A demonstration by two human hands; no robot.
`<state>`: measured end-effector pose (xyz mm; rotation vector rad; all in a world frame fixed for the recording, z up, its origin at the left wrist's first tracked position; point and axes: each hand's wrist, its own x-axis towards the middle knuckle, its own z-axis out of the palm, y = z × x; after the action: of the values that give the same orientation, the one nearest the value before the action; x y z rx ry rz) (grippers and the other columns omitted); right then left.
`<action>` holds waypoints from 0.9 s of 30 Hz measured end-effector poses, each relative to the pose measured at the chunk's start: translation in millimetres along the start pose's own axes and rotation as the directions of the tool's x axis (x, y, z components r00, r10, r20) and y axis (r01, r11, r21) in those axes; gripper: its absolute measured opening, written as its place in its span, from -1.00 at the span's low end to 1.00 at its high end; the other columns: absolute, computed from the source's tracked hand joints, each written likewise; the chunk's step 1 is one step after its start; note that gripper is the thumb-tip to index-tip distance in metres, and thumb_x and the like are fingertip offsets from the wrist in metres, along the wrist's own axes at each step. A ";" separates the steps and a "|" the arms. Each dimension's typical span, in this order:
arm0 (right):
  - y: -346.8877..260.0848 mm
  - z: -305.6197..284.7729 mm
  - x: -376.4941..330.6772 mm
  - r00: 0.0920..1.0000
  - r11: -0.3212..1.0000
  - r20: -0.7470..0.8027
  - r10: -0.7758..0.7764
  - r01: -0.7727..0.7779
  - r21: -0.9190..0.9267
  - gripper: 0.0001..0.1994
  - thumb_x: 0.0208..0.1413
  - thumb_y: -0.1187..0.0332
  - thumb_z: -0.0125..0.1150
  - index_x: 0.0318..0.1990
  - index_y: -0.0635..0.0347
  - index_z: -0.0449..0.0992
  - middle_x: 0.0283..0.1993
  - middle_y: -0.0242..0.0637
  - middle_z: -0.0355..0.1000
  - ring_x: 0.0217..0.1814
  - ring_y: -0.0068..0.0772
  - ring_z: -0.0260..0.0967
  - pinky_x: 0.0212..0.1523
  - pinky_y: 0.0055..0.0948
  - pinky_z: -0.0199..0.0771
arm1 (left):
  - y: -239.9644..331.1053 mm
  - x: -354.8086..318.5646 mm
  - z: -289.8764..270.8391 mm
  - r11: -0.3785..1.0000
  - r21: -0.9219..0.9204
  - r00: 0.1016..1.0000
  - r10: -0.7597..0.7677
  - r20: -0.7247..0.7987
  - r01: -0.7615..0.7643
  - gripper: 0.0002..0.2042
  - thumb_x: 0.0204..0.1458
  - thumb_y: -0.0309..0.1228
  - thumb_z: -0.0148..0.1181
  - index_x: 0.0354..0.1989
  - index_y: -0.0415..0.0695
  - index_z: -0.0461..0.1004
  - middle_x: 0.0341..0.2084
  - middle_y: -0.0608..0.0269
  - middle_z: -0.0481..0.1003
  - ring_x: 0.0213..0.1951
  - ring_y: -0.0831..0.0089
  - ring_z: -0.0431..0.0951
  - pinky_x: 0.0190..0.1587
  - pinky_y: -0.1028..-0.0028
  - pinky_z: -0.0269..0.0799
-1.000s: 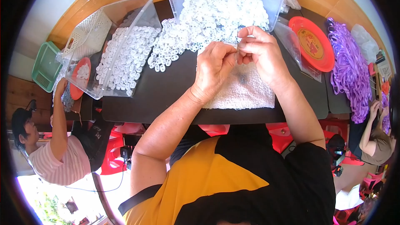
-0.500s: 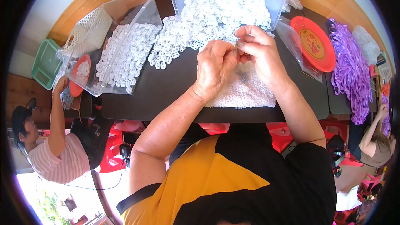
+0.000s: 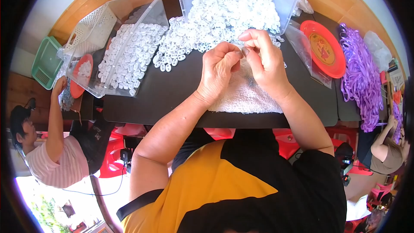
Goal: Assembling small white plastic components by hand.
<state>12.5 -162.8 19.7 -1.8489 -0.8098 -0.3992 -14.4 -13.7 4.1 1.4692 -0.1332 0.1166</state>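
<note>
Both hands meet above the white towel (image 3: 243,97): the left hand (image 3: 220,71) is curled narrow, the right hand (image 3: 265,60) pinches a tiny piece (image 3: 244,51), hardly visible. Better keep the work low over the towel, near the white rings (image 3: 224,13).

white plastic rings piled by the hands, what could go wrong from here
1. The loose white plastic rings spill out of the tipped clear bin onto the black table; a sweep of the left hand could scatter them, perhaps off the edge.
2. Whatever small piece is pinched between the left hand and right hand is hidden; if dropped, it may be hard to spot on the white towel.
</note>
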 end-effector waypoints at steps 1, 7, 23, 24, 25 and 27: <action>0.0 0.1 0.9 1.000 1.000 0.001 -0.002 0.002 0.000 -0.75 0.07 0.68 0.00 -0.08 0.27 0.34 -0.33 -0.28 0.40 -0.38 -0.58 0.38 -0.35 -0.54 0.39 | 0.2 0.3 0.3 0.998 -0.057 0.999 -0.038 0.012 0.038 -0.84 0.08 -0.44 0.03 -0.40 -0.29 0.45 -0.65 0.31 0.39 -0.59 0.60 0.34 -0.54 0.60 0.26; 3.6 2.8 5.2 0.952 0.944 -0.037 -0.304 0.296 -0.145 -0.72 0.00 0.68 0.00 -0.11 0.24 0.38 -0.28 -0.18 0.43 -0.36 -0.18 0.41 -0.32 -0.35 0.43 | 3.2 2.9 -1.9 0.927 -0.307 0.976 -0.213 0.044 0.216 -0.83 0.04 -0.40 0.06 -0.41 -0.28 0.46 -0.67 0.29 0.38 -0.66 0.57 0.30 -0.65 0.57 0.18; -3.2 -3.6 4.6 0.979 0.981 -0.060 -0.193 0.190 -0.046 -0.74 -0.02 0.70 0.06 -0.15 0.26 0.42 -0.35 -0.21 0.44 -0.38 -0.33 0.47 -0.34 -0.46 0.48 | 16.4 4.7 -10.8 0.892 -0.327 0.949 -0.283 0.136 0.313 -0.81 0.04 -0.36 0.07 -0.42 -0.26 0.47 -0.60 0.21 0.42 -0.60 0.51 0.39 -0.62 0.54 0.23; -2.6 -4.0 4.7 0.978 0.979 -0.052 -0.201 0.199 -0.050 -0.74 -0.03 0.70 0.06 -0.16 0.26 0.43 -0.35 -0.20 0.45 -0.37 -0.32 0.48 -0.33 -0.45 0.49 | 15.5 5.5 -12.0 0.881 -0.337 0.942 -0.290 0.170 0.333 -0.80 0.05 -0.35 0.06 -0.43 -0.26 0.47 -0.61 0.20 0.42 -0.61 0.50 0.39 -0.62 0.54 0.22; -2.7 -3.9 4.9 0.979 0.979 -0.048 -0.201 0.198 -0.049 -0.74 -0.03 0.70 0.06 -0.16 0.26 0.43 -0.35 -0.20 0.45 -0.37 -0.32 0.48 -0.33 -0.45 0.49 | 15.3 6.0 -12.9 0.870 -0.346 0.933 -0.296 0.203 0.351 -0.78 0.06 -0.33 0.05 -0.44 -0.25 0.47 -0.62 0.19 0.42 -0.61 0.49 0.39 -0.63 0.53 0.22; -2.6 -3.7 5.0 0.972 0.973 -0.055 -0.226 0.224 -0.049 -0.74 -0.04 0.70 0.05 -0.17 0.26 0.43 -0.34 -0.19 0.45 -0.37 -0.29 0.48 -0.34 -0.43 0.48 | 13.9 8.2 -14.0 0.870 -0.333 0.928 -0.308 0.212 0.365 -0.78 0.06 -0.33 0.05 -0.45 -0.26 0.47 -0.63 0.19 0.41 -0.62 0.48 0.38 -0.63 0.53 0.22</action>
<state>14.7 -163.8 26.0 -1.7806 -0.9802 -0.6172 -8.3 1.6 17.8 1.1035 -0.0165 -0.2956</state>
